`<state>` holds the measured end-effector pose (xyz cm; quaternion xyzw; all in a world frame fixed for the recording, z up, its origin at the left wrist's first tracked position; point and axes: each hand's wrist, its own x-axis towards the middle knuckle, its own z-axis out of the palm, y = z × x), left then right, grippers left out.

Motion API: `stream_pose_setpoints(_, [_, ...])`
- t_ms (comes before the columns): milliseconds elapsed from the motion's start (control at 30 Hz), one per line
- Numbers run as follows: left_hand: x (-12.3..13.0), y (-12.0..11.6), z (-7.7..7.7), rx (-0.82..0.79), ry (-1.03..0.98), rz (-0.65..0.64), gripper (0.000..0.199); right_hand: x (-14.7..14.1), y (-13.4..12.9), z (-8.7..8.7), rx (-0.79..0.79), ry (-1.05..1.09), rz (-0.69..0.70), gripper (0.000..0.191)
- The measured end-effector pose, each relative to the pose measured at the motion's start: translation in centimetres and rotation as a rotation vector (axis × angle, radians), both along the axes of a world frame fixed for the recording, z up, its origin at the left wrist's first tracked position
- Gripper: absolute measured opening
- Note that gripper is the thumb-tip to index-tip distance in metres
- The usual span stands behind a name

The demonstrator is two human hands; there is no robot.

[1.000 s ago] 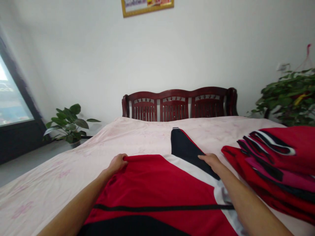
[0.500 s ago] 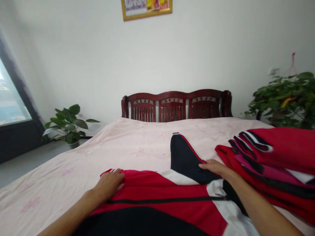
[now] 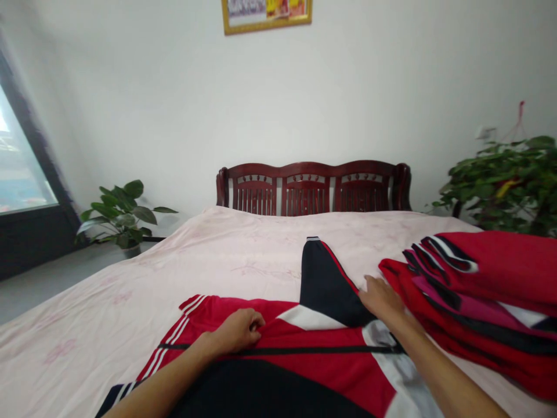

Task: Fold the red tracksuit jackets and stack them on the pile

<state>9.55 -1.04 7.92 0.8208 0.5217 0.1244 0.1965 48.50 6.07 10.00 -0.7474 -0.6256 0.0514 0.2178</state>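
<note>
A red, navy and white zip jacket [image 3: 322, 371] lies spread sideways on the bed, its white-striped hem to the left. One navy sleeve [image 3: 322, 284] with red piping points away from me. My left hand [image 3: 239, 332] rests on the red front above the dark zip line, fingers curled in on the cloth. At the base of the sleeve, my right hand [image 3: 383, 299] is closed at its piped edge; the fingertips are partly hidden. The jacket's near side runs out of view below.
Folded red, magenta and dark clothes [image 3: 513, 267] are stacked at the right, close to my right forearm. A pale pink floral sheet [image 3: 209, 261] covers the bed. Beyond stands a dark wooden headboard [image 3: 304, 188]. Potted plants [image 3: 124, 217] flank the bed.
My left hand has moved right from the striped hem to the middle of the red front, uncovering the hem. My right hand stays by the sleeve edge, its fingers slightly shifted.
</note>
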Motion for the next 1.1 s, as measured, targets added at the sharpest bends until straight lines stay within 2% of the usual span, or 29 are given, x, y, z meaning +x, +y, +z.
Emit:
stream_pose_setpoints(100, [0.2, -0.4, -0.5, 0.013, -0.033, -0.034, 0.019, -5.5, -0.3, 1.2, 0.005, -0.062, 0.143, 0.047])
stream_pose_setpoints(167, [0.4, -0.8, -0.7, 0.040, -0.060, -0.094, 0.022, -9.6, -0.2, 1.2, -0.041, -0.047, 0.213, 0.046])
stream_pose_setpoints(300, [0.5, -1.9, -0.6, 0.058, -0.038, -0.134, 0.031, -15.6, 1.1, -0.6, -0.142, -0.022, 0.172, 0.047])
stream_pose_setpoints(400, [0.1, -2.4, -0.1, 0.045, 0.017, -0.098, 0.030, -16.9, 2.1, -1.6, -0.177, 0.017, 0.108, 0.053])
stream_pose_setpoints(467, [-0.7, -2.6, 0.4, 0.076, 0.063, -0.082, 0.028, -16.7, 2.5, -1.5, -0.181, 0.062, 0.110, 0.049])
stream_pose_setpoints(567, [-2.8, -2.5, 0.9, 0.116, 0.097, -0.067, 0.036, -15.5, 1.5, -0.3, -0.108, 0.158, 0.217, 0.046])
stream_pose_setpoints(633, [-4.3, -2.3, 1.0, 0.063, 0.047, -0.030, 0.048, -14.4, -0.6, 0.7, -0.028, 0.219, 0.322, 0.052])
stream_pose_setpoints(700, [-5.3, -1.9, 0.9, -0.056, -0.065, 0.024, 0.058, -13.0, -3.7, 1.1, -0.015, 0.346, 0.480, 0.057])
stream_pose_setpoints(733, [-5.5, -1.7, 0.8, -0.128, -0.133, 0.059, 0.061, -12.3, -5.4, 1.1, -0.064, 0.457, 0.599, 0.057])
stream_pose_setpoints(800, [-5.2, -1.1, 0.5, -0.272, -0.281, 0.172, 0.064, -10.6, -8.4, 0.8, -0.312, 0.655, 0.818, 0.053])
stream_pose_setpoints(833, [-4.6, -0.7, 0.4, -0.356, -0.377, 0.247, 0.063, -9.8, -9.5, 0.5, -0.438, 0.712, 0.872, 0.049])
stream_pose_setpoints(867, [-3.9, -0.3, 0.2, -0.447, -0.486, 0.325, 0.060, -9.0, -10.1, 0.2, -0.525, 0.734, 0.871, 0.045])
stream_pose_setpoints(900, [-2.9, 0.1, 0.0, -0.538, -0.595, 0.393, 0.056, -8.2, -10.3, -0.1, -0.545, 0.735, 0.824, 0.042])
stream_pose_setpoints(933, [-1.8, 0.5, -0.1, -0.617, -0.692, 0.444, 0.050, -7.5, -10.1, -0.3, -0.492, 0.721, 0.737, 0.041])
stream_pose_setpoints(1033, [2.0, 1.8, -0.5, -0.733, -0.862, 0.495, 0.033, -5.5, -7.8, -0.7, -0.118, 0.538, 0.415, 0.045])
stream_pose_setpoints(1100, [4.7, 2.7, -0.9, -0.730, -0.941, 0.509, 0.024, -4.5, -5.9, -1.1, 0.045, 0.297, 0.308, 0.049])
